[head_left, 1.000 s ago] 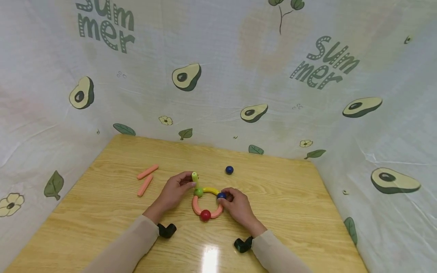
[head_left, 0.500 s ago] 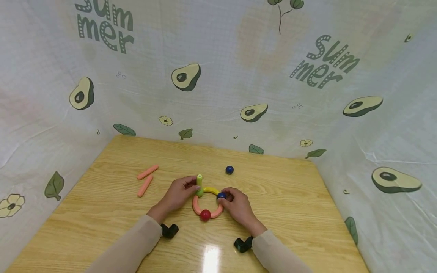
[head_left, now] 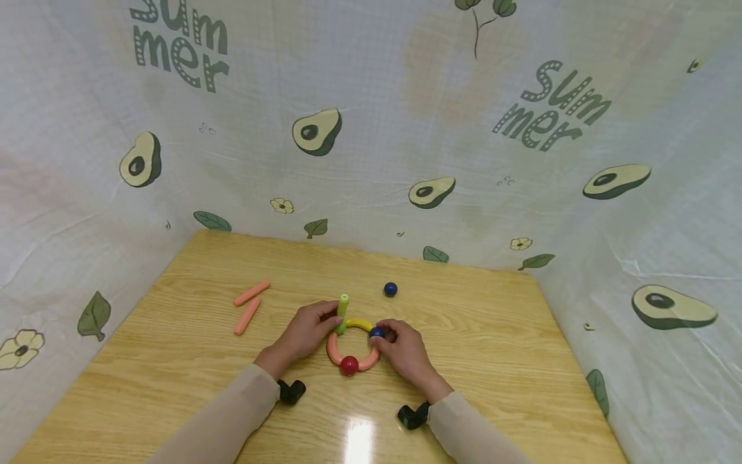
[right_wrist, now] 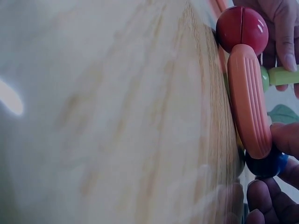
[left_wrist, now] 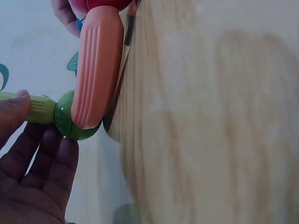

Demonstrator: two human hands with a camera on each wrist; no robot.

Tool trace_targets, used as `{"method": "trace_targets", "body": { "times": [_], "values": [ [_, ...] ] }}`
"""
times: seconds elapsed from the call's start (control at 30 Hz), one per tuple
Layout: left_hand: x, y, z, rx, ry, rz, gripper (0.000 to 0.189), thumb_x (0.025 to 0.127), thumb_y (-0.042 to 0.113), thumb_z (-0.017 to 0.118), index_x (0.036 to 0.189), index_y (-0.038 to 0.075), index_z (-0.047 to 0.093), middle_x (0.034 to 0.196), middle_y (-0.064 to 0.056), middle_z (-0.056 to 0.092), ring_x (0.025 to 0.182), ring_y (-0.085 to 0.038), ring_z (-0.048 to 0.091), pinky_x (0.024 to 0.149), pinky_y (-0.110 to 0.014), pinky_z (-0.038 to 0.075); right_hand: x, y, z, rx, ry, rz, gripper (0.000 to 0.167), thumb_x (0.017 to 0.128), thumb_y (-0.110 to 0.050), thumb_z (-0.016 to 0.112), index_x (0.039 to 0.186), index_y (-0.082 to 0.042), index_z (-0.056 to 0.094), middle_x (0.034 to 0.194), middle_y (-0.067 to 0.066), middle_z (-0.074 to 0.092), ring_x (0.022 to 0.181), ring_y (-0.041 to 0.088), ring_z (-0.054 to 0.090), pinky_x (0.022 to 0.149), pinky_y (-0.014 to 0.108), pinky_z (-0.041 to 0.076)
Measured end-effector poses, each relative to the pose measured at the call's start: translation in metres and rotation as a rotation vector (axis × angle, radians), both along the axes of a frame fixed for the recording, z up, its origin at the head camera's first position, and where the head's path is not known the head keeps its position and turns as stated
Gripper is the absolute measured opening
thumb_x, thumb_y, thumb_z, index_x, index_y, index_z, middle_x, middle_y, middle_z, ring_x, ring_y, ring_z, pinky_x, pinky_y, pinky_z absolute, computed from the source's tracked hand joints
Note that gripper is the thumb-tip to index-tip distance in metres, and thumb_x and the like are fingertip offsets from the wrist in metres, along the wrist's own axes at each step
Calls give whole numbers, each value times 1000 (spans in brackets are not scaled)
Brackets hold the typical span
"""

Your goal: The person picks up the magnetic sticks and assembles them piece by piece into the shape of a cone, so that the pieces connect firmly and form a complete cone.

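Observation:
On the table a ring of curved pieces and balls lies flat: a yellow curved piece [head_left: 361, 323], a blue ball [head_left: 377, 332], a red ball [head_left: 350, 365], a green ball [left_wrist: 64, 112] and two salmon-coloured curved pieces [left_wrist: 98, 65]. My left hand [head_left: 307, 332] pinches a light green stick [head_left: 343, 305] between thumb and fingers. The stick stands up from the green ball, its lower end against it, and my fingertips reach the ball. My right hand [head_left: 406, 348] pinches the ring's blue ball, the thumb on one side and fingers on the other.
Two straight salmon-coloured sticks [head_left: 247, 316] lie on the table [head_left: 493, 361] to the left. A loose blue ball [head_left: 391, 289] rests beyond the ring. A printed cloth [head_left: 371, 161] hangs around the back and sides.
My left hand has moved slightly right with the light green stick, which has gone from leaning left to nearly upright over the green ball. My right hand stays on the blue ball.

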State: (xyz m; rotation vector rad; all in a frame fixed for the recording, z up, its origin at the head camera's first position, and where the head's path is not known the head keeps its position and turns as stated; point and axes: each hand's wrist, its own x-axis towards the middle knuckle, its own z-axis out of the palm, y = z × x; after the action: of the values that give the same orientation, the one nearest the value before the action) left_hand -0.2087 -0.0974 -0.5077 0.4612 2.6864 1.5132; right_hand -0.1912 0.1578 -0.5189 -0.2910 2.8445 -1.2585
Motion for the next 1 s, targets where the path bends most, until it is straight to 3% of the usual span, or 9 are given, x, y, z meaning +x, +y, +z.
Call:
{"method": "trace_targets", "body": {
  "times": [0.13,0.37,1.0],
  "values": [
    [0,1,-3,-6,-12,20,45,99,18,76,143,12,67,122,-1,74,110,-18,70,98,-43,58,0,0,0,-6,4,1,30,97,-27,78,123,-11,75,100,2,67,84,13,57,74,27,49],
    [-3,1,-7,-22,-16,55,31,96,19,79,126,15,76,110,3,77,99,-11,71,92,-41,59,1,-1,1,-2,17,5,31,97,-27,78,123,-9,75,99,3,67,85,14,58,74,27,49],
    [-4,0,-6,-7,-40,43,31,95,15,79,126,13,76,109,3,78,102,-13,73,91,-38,60,0,-2,1,9,2,1,32,97,-24,78,125,-10,74,98,2,66,84,13,57,73,26,49]
  ]
}}
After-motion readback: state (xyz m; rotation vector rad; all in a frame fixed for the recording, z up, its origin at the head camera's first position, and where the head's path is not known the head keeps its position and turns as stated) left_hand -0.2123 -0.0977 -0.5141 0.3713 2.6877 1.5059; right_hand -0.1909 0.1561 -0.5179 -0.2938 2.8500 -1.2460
